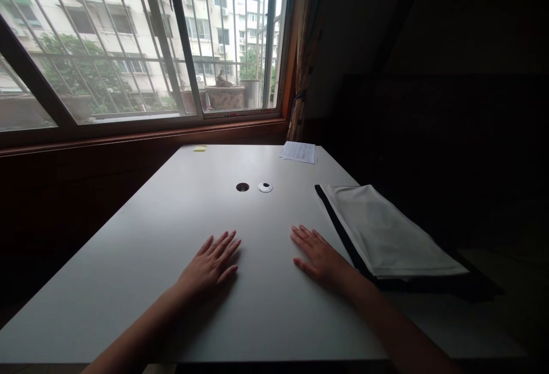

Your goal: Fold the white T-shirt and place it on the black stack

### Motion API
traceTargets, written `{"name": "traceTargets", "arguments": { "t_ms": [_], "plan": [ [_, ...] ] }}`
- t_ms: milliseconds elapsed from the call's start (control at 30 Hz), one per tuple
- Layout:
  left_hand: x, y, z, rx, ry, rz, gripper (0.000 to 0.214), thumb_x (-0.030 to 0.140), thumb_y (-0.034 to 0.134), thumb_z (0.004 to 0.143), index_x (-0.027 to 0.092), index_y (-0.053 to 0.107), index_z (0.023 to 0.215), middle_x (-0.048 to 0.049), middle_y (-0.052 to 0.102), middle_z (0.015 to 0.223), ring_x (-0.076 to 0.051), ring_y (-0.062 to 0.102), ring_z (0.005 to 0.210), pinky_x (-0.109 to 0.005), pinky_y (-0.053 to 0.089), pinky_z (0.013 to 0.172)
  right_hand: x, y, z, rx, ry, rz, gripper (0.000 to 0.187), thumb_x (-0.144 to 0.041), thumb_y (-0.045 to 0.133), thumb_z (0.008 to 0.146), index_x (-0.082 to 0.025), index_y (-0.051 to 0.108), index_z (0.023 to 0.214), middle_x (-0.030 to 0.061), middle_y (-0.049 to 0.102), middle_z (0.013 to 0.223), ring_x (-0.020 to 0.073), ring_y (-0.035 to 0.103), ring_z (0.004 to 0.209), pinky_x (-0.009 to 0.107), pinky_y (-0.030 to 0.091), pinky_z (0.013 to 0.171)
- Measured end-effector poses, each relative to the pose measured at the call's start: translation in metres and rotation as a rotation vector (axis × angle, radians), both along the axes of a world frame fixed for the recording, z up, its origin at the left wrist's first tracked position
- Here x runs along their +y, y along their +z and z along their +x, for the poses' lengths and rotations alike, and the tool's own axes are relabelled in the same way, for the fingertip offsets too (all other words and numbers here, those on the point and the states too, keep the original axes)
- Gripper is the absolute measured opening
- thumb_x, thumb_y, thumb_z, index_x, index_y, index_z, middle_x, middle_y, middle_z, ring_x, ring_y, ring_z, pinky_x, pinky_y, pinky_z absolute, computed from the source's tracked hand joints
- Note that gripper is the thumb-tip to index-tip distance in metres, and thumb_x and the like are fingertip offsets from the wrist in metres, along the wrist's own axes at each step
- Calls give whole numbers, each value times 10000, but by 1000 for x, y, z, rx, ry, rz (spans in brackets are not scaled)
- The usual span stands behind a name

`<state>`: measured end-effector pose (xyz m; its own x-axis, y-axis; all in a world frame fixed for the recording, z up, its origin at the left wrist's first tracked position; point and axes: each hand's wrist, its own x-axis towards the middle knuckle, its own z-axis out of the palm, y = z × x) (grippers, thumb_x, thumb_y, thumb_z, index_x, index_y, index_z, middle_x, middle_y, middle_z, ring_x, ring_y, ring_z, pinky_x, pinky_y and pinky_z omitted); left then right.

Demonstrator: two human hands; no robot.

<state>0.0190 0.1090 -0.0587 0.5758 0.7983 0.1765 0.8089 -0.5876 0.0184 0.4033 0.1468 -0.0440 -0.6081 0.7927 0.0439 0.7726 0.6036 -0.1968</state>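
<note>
Your left hand point(210, 262) and right hand point(316, 255) are palm-down over the white desk point(141, 242), fingers extended, both released; contact cannot be confirmed. Folded fabric point(380, 231), pale over black, lies flat beside your right hand, near the desk's right edge. White desk spans between your hands; its left edge runs well apart.

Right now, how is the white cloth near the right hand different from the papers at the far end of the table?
The white cloth looks bigger than the papers. The cloth is plain, but the papers have marks on them. The cloth lies on a black layer beside the right hand, while the papers are farther off, at the far end of the table. Both are pale and lie flat.
</note>
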Motion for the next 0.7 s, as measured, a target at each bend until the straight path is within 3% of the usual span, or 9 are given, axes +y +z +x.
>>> {"name": "traceTargets", "arguments": {
  "t_ms": [100,200,400,533,700],
  "plan": [
    [1,3,-2,15,-1,13,707,598,325,1033,325,31,1616,-42,158,1676,-305,205,1533,-540,161,1248,0,1,0,-10,21,-20,724,-608,376,1006,-242,236,1615,66,203,1676,289,148,1549,520,166,1254],
    [2,17,-5,32,-23,-7,720,598,320,1034,314,2,1616,-49,162,1677,-317,185,1537,-581,166,1236,1,7,-4,-15,57,-26,760,-637,398,992,-245,223,1618,69,200,1678,297,146,1548,525,158,1255],
    [17,46,2,33,-96,-33,766,648,339,1010,301,35,1622,-59,159,1680,-332,151,1543,-611,127,1235,3,38,-32,47,168,4,783,-636,455,976,-272,201,1622,59,210,1678,291,145,1550,516,156,1261],
    [38,40,20,26,-141,-75,821,701,334,983,275,50,1625,-71,121,1683,-333,111,1550,-610,85,1238,14,46,-57,54,218,-13,823,-667,438,969,-266,154,1629,52,164,1689,286,112,1555,513,131,1264],
    [57,16,30,9,-124,-104,845,735,336,963,266,100,1625,-86,179,1667,-332,152,1543,-593,59,1242,31,28,-75,18,201,-102,864,-715,400,954,-234,155,1629,73,130,1690,292,95,1557,514,105,1263]
  ]
}}
